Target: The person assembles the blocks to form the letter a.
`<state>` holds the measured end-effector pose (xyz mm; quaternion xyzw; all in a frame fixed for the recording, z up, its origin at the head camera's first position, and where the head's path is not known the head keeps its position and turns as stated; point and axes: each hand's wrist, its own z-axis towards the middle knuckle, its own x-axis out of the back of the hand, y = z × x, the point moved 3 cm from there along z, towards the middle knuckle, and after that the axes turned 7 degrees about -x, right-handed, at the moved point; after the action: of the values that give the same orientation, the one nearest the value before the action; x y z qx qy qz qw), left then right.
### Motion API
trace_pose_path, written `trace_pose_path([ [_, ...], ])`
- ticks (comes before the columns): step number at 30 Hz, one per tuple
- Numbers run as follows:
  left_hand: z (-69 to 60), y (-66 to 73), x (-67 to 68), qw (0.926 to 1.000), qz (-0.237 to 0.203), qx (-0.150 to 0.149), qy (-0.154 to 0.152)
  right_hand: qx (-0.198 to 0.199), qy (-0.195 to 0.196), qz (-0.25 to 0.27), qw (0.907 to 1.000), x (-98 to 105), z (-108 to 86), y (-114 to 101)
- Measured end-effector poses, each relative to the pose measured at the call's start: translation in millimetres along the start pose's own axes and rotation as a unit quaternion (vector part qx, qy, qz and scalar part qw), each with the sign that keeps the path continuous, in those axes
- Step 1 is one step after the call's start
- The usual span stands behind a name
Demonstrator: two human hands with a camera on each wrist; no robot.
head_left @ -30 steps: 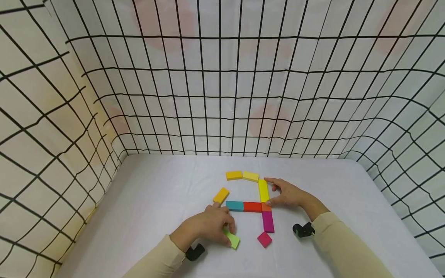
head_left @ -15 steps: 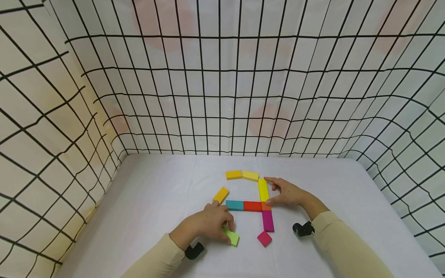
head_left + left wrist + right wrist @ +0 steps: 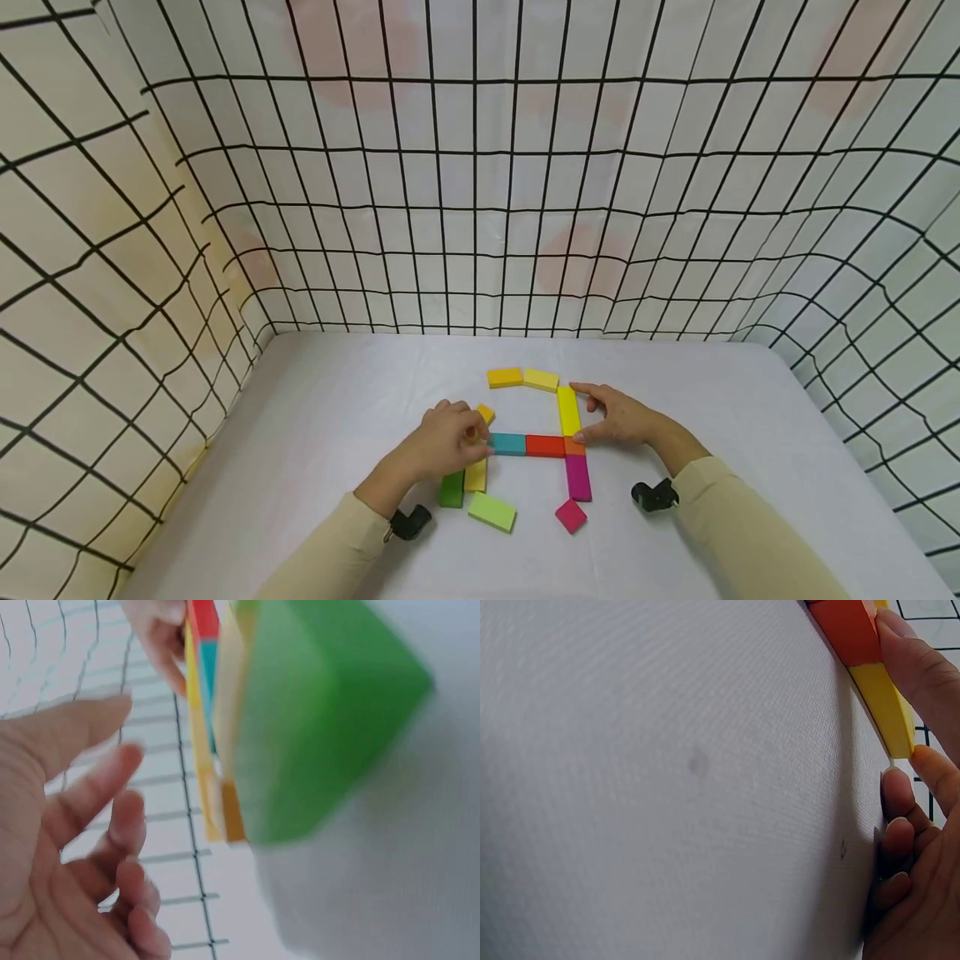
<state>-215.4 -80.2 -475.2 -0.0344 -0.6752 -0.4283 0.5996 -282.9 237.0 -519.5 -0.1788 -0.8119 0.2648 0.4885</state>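
My left hand (image 3: 447,439) hovers over the left part of the block layout, empty, its thumb and fingers apart in the left wrist view. Just below it lie a green block (image 3: 452,490), a pale yellow block (image 3: 476,476) and a light green block (image 3: 492,512). An amber block (image 3: 487,414) is partly hidden behind it. My right hand (image 3: 621,418) rests beside the bright yellow block (image 3: 568,410). Its thumb touches the small orange block (image 3: 574,447); its index finger reaches the yellow block's far end. A teal block (image 3: 508,444) and a red block (image 3: 545,447) join the orange one.
A magenta block (image 3: 578,477) runs toward me from the orange one, with a crimson block (image 3: 572,517) turned cornerwise at its end. Behind lie another amber block (image 3: 505,378) and a light yellow block (image 3: 542,379). Black wire mesh (image 3: 474,208) surrounds the white table (image 3: 337,392).
My left hand has lifted off the light green block and moved up and left, uncovering the green and pale yellow blocks. The light green block now shows whole. My right hand stays put.
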Motion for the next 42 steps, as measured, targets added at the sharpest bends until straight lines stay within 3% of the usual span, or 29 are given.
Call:
trace_pose_path([
  [3, 4.7, -14.7, 6.0, 0.9979, 0.008, 0.052, 0.04, 0.002, 0.0, -0.001, 1.0, -0.3, -0.2, 0.3],
  [7, 8.5, -29.2, 6.6, 0.9929, 0.011, 0.11, 0.043, 0.002, 0.0, 0.003, 1.0, -0.1, -0.7, 0.7],
  [15, 9.1, -37.2, 3.9, 0.9867, 0.045, 0.154, 0.025, -0.007, -0.002, 0.009, 0.9999, -1.3, -1.2, -0.3],
  [21, 4.9, -45.0, 10.6, 0.976, 0.124, 0.176, 0.036, -0.018, 0.001, 0.001, 0.9998, -2.4, 1.7, 1.0],
  [30, 9.0, -52.6, 9.0, 0.9831, 0.1, 0.152, 0.021, -0.015, -0.002, 0.011, 0.9998, -2.2, 1.2, 1.1],
  [42, 12.2, -48.9, 13.6, 0.9831, 0.117, 0.132, 0.048, -0.017, -0.002, 0.016, 0.9997, -1.5, 1.7, 2.4],
])
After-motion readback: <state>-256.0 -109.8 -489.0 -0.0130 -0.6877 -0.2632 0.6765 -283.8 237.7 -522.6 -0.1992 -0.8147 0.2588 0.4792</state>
